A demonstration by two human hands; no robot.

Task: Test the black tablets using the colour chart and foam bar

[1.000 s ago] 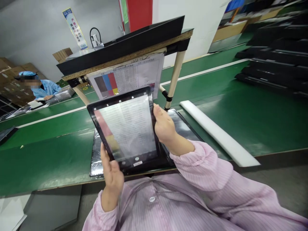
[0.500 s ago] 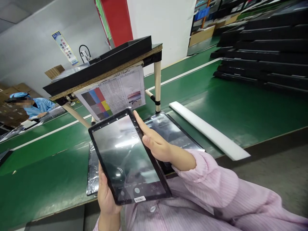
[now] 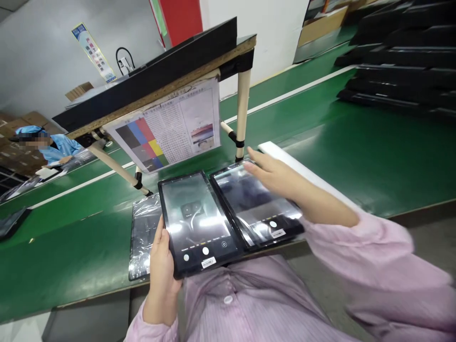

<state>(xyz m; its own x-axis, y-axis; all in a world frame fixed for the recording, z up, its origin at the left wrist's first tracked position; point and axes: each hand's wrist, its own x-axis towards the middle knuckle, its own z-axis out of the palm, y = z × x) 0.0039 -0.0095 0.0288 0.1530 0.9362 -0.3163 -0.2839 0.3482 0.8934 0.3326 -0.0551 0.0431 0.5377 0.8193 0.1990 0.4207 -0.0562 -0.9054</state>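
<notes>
My left hand [image 3: 163,266] grips the left edge of a black tablet [image 3: 195,218], whose screen shows a camera app with a round shutter button. A white barcode label sits at its lower edge. Off the tablet, my right hand [image 3: 272,173] has its fingers stretched out and holds nothing. It hovers over the top right of a second tablet [image 3: 256,202], which lies on the bench with a similar camera screen. Partly behind the held tablet, a third tablet [image 3: 142,237] in wrinkled clear film lies on the bench at left.
A small raised stand [image 3: 156,90] carries a printed colour chart [image 3: 171,123] on its front. Beyond my right arm lies a white foam strip [image 3: 295,164] on the green bench [image 3: 71,256]. Black trays [image 3: 402,66] are stacked at right. A person in blue [image 3: 60,147] sits far left.
My right hand has let go of the held tablet and moved right, over the second tablet. The held tablet has come lower and flatter, and its screen now shows a darker picture.
</notes>
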